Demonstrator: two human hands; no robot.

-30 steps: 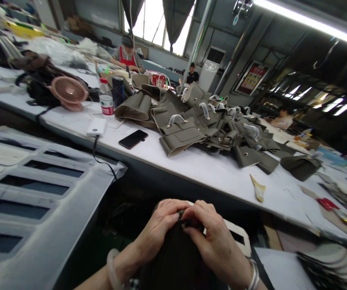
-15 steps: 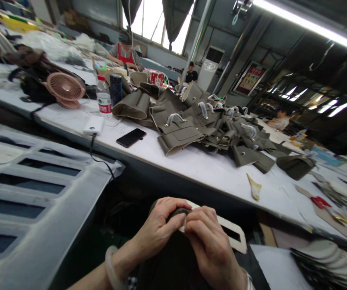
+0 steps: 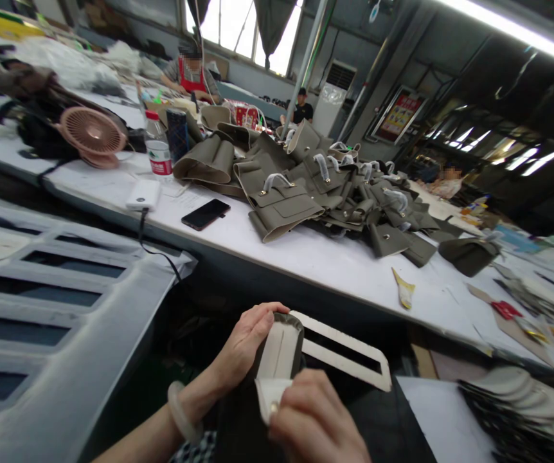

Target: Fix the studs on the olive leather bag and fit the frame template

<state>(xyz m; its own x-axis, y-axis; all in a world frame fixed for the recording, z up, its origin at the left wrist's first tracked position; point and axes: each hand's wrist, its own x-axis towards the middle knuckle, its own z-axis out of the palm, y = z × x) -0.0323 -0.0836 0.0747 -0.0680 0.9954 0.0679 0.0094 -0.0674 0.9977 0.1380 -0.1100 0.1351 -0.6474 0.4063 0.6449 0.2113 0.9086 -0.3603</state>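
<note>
- The dark olive leather bag piece with a pale cream wrapping over its curved handle (image 3: 277, 350) sits low in the view, in front of the person and below the edge of the long white desk (image 3: 335, 263), held up between both hands rather than resting on the desk.
- It looks light and pliant: the leather body should flex and sag, while the wrapped handle seems stiffer and keeps its arch. The wrapping looks thin and likely to tear or crease if pulled hard.
- The firm handle top and the loose wrapping end look like the best places to grip.
- The left hand (image 3: 243, 344) is curled around the top of the handle, fingers wrapped over its far side and thumb on the near side, steadying it.
- The right hand (image 3: 313, 421) is closed, its fingertips pressed together on the folded lower end of the cream wrapping.
- Just behind lies a flat white rectangular cardboard frame (image 3: 344, 350); a heap of olive leather handbags (image 3: 306, 193) lies well apart on the desk.
</note>
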